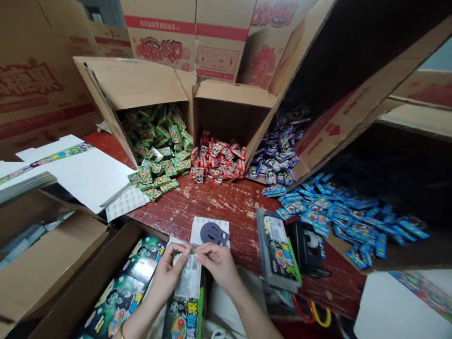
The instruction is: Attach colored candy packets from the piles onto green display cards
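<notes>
In the lower middle, my left hand (172,267) and my right hand (219,266) come together, thumbs and forefingers pinched. Their fingertips meet at the far end of a black and green candy box (183,315) with a white label panel. What the fingertips pinch is too small to make out. Just beyond them, a dark flat disc with slots (213,233) lies on a white printed sheet (197,223). To my left, a cardboard carton (67,287) holds several similar candy boxes (122,292).
Tipped cartons spill green packets (162,146), red packets (217,157), purple packets (277,155) and blue packets (339,207). Right of my hands lie another candy box (282,249), a black tape dispenser (308,247) and red and yellow handles (312,310). White card sheets (88,174) sit at left.
</notes>
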Motion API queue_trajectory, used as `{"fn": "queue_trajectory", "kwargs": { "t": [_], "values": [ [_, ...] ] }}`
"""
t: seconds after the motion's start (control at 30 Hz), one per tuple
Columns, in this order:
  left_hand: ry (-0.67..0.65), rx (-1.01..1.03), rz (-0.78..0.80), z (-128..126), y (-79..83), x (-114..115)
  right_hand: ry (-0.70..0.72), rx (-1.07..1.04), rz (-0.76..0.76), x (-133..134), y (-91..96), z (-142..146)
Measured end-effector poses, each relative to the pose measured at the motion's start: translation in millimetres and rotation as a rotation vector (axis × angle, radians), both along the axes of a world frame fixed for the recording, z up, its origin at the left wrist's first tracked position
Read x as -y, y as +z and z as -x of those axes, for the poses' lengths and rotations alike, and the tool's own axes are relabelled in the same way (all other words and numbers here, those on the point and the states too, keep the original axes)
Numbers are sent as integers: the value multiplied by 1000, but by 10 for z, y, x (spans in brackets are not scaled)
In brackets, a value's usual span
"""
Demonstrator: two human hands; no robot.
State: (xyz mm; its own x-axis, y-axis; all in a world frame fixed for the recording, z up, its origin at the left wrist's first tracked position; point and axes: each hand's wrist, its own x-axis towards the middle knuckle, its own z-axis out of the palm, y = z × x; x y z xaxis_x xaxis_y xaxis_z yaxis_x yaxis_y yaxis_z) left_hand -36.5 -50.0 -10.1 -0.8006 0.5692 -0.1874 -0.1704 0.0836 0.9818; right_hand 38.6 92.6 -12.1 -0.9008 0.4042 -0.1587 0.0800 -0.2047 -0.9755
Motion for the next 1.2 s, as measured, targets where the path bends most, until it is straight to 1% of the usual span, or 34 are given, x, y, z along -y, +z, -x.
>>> {"fn": "queue_trajectory", "kwargs": {
  "t": [0.03,0.1,0.17,0.23,0.27,0.33,0.4,0.5,0.57,0.7,0.83,0.97,1.03,1.1,1.2],
  "values": [
    [-34,-9,-2,9,-1,-14,16,-26,-103,-56,-30,-22],
    [-100,-28,-4,36,-11,-64,3,7,-286,-283,-96,-34],
    [-162,-49,-5,63,-33,-152,-85,88,-408,-622,-164,17],
    [-218,-71,-6,83,-65,-271,-165,141,-468,-966,-232,130],
    [-241,-80,-4,91,-83,-334,-168,153,-482,-1108,-266,199],
    [-273,-91,7,104,-122,-448,-119,164,-502,-1302,-334,330],
    [-284,-86,24,113,-157,-522,-41,174,-519,-1388,-393,409],
    [-275,-62,43,110,-185,-542,66,171,-515,-1410,-438,389],
    [-268,-52,48,99,-184,-517,99,160,-498,-1401,-432,330],
    [-266,-46,58,81,-171,-462,87,135,-461,-1372,-393,284],
    [-268,-48,57,79,-197,-436,61,92,-370,-1327,-342,323],
    [-273,-52,48,80,-240,-440,43,38,-288,-1200,-307,370],
    [-273,-52,45,81,-248,-448,58,25,-259,-1125,-350,407],
    [-271,-50,45,81,-252,-458,56,21,-225,-1088,-435,440],
    [-267,-50,45,73,-257,-474,13,23,-161,-1138,-543,434]
  ]
}}
